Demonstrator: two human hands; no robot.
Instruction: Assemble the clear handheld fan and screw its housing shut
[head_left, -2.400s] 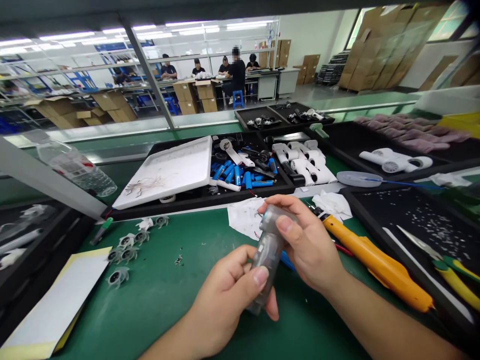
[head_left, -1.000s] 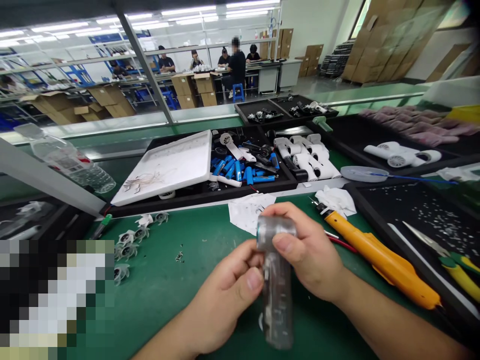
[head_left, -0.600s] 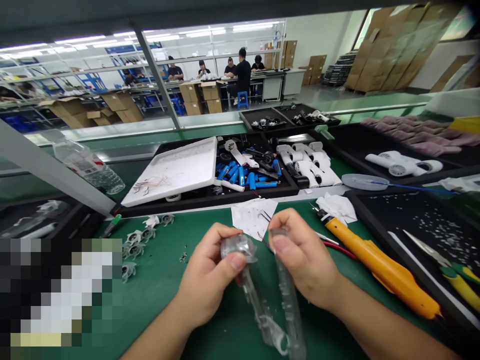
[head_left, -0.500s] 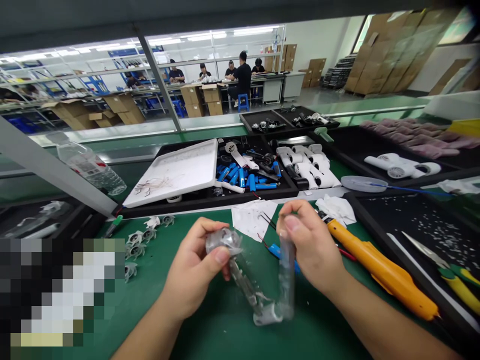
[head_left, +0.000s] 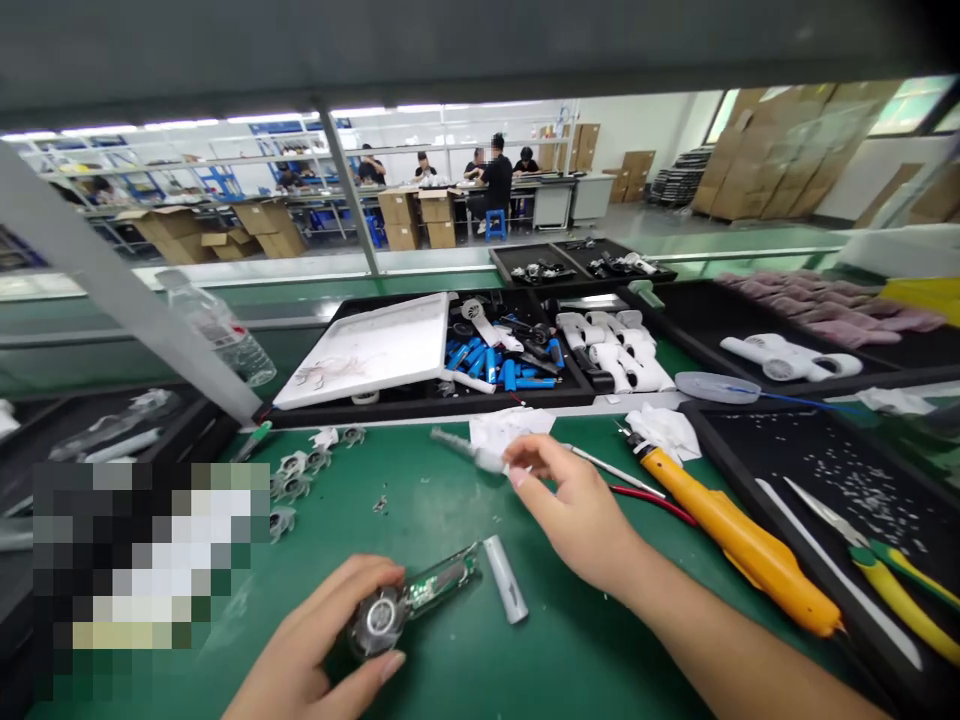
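Observation:
My left hand (head_left: 330, 625) is closed around the round head of a small handheld fan (head_left: 382, 620). A silvery motor shows in that head, and the fan's green circuit board (head_left: 442, 585) lies exposed along the handle. Just right of the board, a grey tubular piece (head_left: 506, 580) rests on the green mat. Farther forward, my right hand (head_left: 574, 510) has its fingertips curled at the end of a clear plastic shell (head_left: 487, 458), which is blurred. White paper (head_left: 517, 425) lies behind those fingers.
A yellow electric screwdriver (head_left: 735, 535) and green-yellow pliers (head_left: 877, 560) lie at right. Clear fan blades (head_left: 292, 470) sit at left. Behind stand a white tray (head_left: 375, 350), blue batteries (head_left: 487, 365), white fan bodies (head_left: 619, 350) and a water bottle (head_left: 221, 330). A metal post (head_left: 142, 290) slants at left.
The clear shell has come away from the fan and moved forward and left with my right hand. My left hand has lowered and turned the fan; the grey tube now lies separate.

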